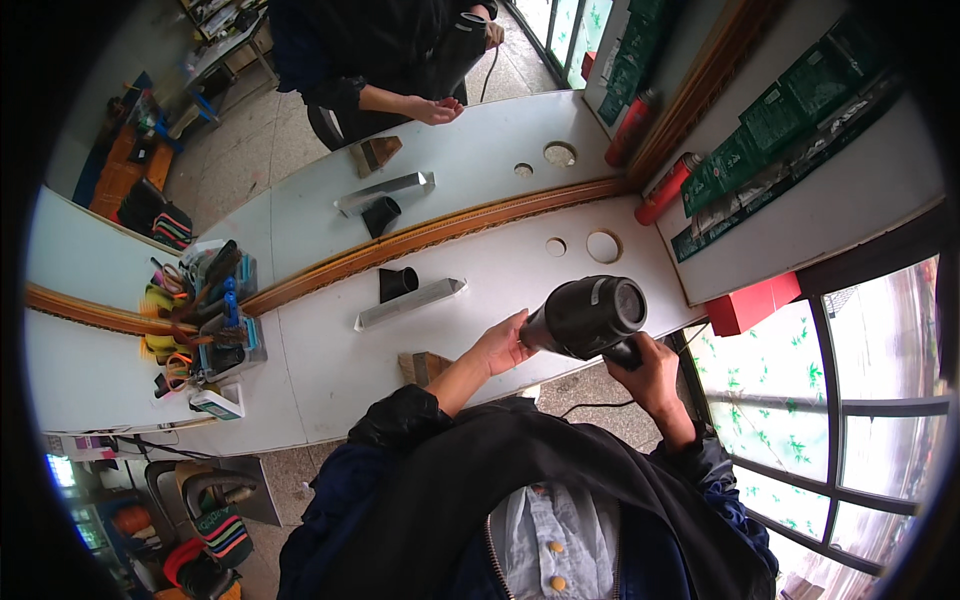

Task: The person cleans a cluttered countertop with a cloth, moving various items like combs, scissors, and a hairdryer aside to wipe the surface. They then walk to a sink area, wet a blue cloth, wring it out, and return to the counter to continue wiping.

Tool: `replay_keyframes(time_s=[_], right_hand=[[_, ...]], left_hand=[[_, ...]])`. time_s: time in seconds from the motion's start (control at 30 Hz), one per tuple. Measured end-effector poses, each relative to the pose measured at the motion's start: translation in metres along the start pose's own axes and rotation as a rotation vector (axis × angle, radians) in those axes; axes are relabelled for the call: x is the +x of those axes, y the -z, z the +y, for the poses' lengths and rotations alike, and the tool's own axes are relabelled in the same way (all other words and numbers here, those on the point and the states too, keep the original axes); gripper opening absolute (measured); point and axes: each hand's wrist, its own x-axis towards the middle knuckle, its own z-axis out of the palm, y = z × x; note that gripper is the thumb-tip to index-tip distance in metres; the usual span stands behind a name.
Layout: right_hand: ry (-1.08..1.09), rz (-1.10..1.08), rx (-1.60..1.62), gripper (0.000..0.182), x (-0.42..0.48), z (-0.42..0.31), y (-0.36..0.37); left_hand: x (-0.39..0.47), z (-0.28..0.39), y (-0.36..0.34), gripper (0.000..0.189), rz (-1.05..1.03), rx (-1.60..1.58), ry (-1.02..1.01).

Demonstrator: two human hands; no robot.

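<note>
A black hair dryer (589,316) is held over the front edge of a white counter (337,367), its barrel tilted with the round rear end to the right. My right hand (649,371) is closed around its handle. Before the nozzle end is my left hand (506,346), palm up with fingers loosely curled; whether it touches the dryer cannot be told. A black nozzle attachment (397,283) lies on the counter behind a long clear, faceted bar (410,302). Partly behind my left forearm sits a wooden block (424,369). The dryer's cord (596,406) hangs below.
A wood-framed mirror (300,187) backs the counter. At left stands a clear organizer (244,349) with combs, brushes and scissors. Two round holes (604,246) pierce the counter near a red spray can (667,189). Green packets (739,161) and a red box (754,304) are at right.
</note>
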Motion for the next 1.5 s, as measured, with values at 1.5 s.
replay_keyframes(time_s=[1.5], right_hand=[[0.160,0.108,-0.189,0.055,0.040,0.111,-0.118]], left_hand=[[-0.082,0.067,0.141,0.026,1.214,1.996,-0.752]])
